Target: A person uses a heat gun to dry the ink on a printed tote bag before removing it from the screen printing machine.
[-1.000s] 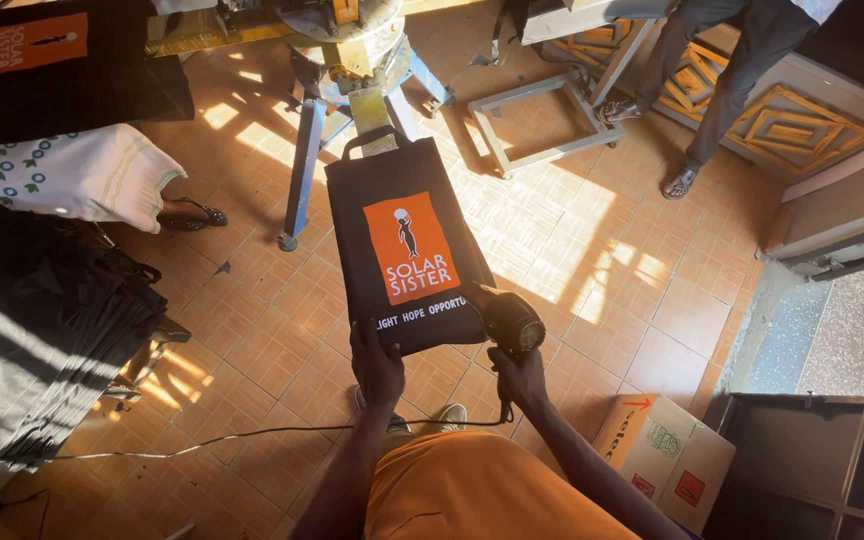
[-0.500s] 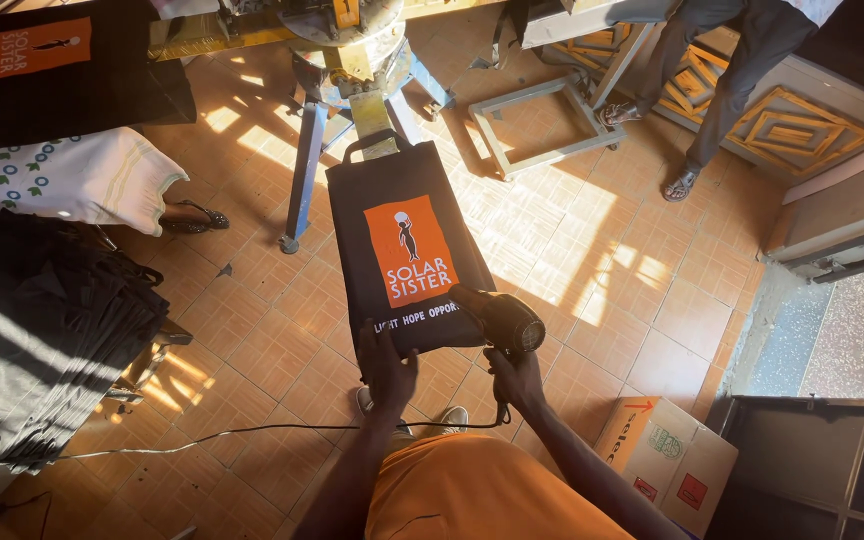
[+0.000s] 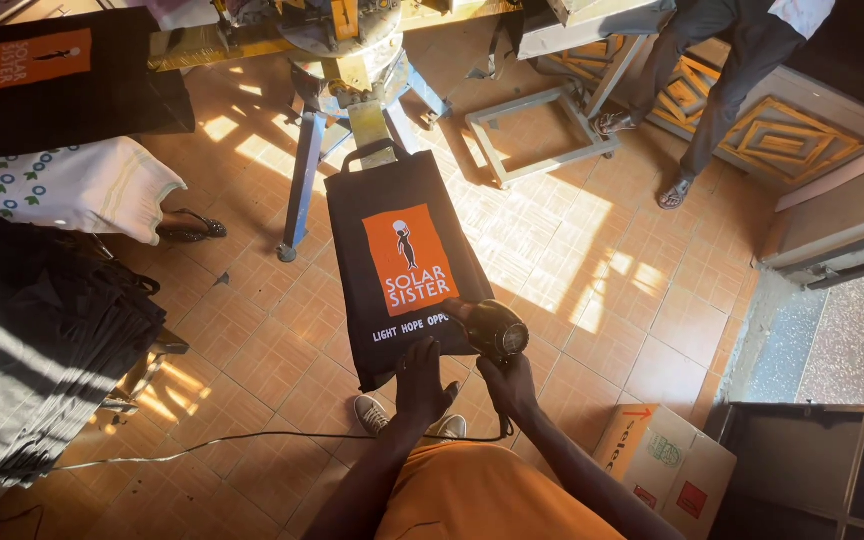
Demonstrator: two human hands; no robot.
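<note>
Bag (image 3: 402, 270) bottom corner hidden behind dryer (image 3: 492, 330); bystander (image 3: 722, 80) cropped above knees.

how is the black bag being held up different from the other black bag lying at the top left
The held bag hangs upright from the left hand, with the handheld dryer in the right hand aimed at its lower edge; the lying bag rests flat, untouched. The held bag's handle shows; the lying bag's does not. Both are black with an orange printed panel.

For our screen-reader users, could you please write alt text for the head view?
The left hand holds up a black fabric tote bag with an orange printed panel while the right hand aims a black handheld dryer at it, above an orange tiled floor.
</note>
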